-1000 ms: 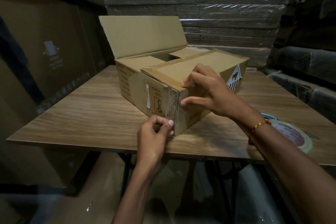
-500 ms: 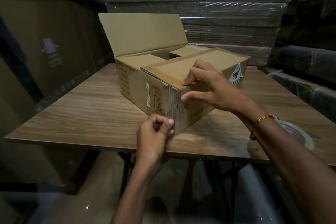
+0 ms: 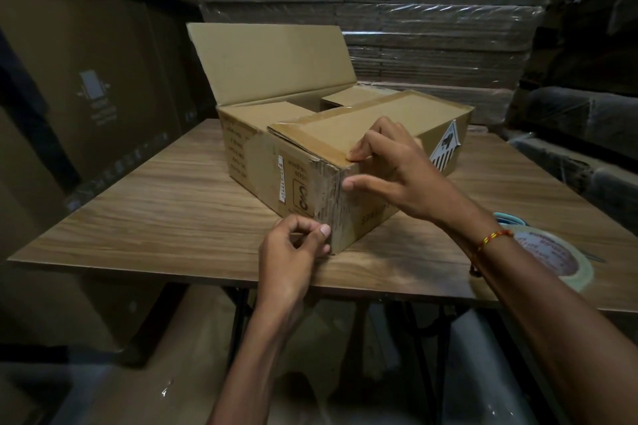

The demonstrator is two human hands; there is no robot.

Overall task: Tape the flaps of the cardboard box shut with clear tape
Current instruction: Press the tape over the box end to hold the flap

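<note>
On the wooden counter (image 3: pixel 145 217) sits the cardboard box (image 3: pixel 262 179), turned so one corner points toward the person. Its far long flap (image 3: pixel 272 62) stands upright, while the near long flap (image 3: pixel 373 121) is folded down flat over the top, with a glossy band of clear tape along its left edge. Two short end flaps lie folded inward, leaving a dark gap between them. The near corner of the box is wrinkled with shiny tape running down it.

The right hand (image 3: pixel 404 179) rests on that near top corner: its fingers (image 3: pixel 359 152) press on the flap's edge and the thumb reaches across the side wall just below, so the hand is spread against the box rather than closed round anything. The left hand (image 3: pixel 293 255) is low at the bottom of the same corner, thumb and forefinger pinched together; they seem to hold the end of the tape, though the strip is too clear to make out there.

A roll of clear tape (image 3: pixel 552 259) lies flat on the counter to the right, partly behind the right forearm, which wears a red and yellow thread bracelet (image 3: pixel 490 240). Shrink-wrapped stacks of flat cardboard (image 3: pixel 414 10) rise behind the counter.
</note>
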